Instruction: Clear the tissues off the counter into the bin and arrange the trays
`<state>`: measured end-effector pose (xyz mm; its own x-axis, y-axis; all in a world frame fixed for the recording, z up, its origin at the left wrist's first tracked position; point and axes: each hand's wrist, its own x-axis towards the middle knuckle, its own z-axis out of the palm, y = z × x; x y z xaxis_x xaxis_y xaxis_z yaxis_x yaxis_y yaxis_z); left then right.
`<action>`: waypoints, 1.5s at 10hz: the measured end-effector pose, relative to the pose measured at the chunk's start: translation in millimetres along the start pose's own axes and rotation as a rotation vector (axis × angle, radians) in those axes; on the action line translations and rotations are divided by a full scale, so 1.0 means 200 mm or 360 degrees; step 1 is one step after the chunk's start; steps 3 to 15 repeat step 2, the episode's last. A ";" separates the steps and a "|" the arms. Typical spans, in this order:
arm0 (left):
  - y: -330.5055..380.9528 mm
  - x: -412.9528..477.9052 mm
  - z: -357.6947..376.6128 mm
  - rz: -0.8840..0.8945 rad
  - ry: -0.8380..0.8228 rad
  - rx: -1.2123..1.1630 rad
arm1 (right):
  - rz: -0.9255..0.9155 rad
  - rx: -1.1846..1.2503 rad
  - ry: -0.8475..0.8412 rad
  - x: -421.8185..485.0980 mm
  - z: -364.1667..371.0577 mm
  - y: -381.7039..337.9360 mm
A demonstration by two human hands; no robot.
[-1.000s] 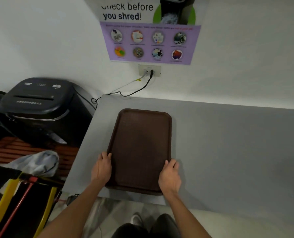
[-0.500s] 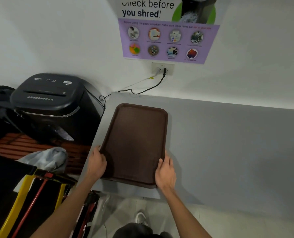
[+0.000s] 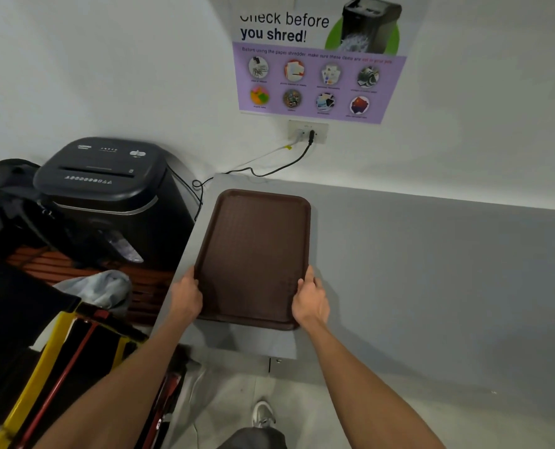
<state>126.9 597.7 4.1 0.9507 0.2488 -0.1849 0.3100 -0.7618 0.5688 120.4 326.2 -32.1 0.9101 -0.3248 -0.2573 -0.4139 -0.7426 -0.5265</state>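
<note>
Gripping tray [image 3: 253, 254] sides, apparently: left hand [image 3: 187, 294], right hand [image 3: 310, 298].

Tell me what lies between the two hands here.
In the head view, the brown tray spans the gap: the left hand grips its left edge, the right hand its right edge.

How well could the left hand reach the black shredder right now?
Probably yes: the shredder stands just left of the counter, with open space between. But the left hand grips the tray and must let go first.
</note>
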 end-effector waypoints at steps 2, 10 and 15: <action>-0.06 -0.05 0.00 0.0194 0.0093 0.0274 | -0.0077 -0.0084 0.0029 -0.07 -0.14 -0.01; -0.06 -0.05 0.00 0.0194 0.0093 0.0274 | -0.0077 -0.0084 0.0029 -0.07 -0.14 -0.01; -0.06 -0.05 0.00 0.0194 0.0093 0.0274 | -0.0077 -0.0084 0.0029 -0.07 -0.14 -0.01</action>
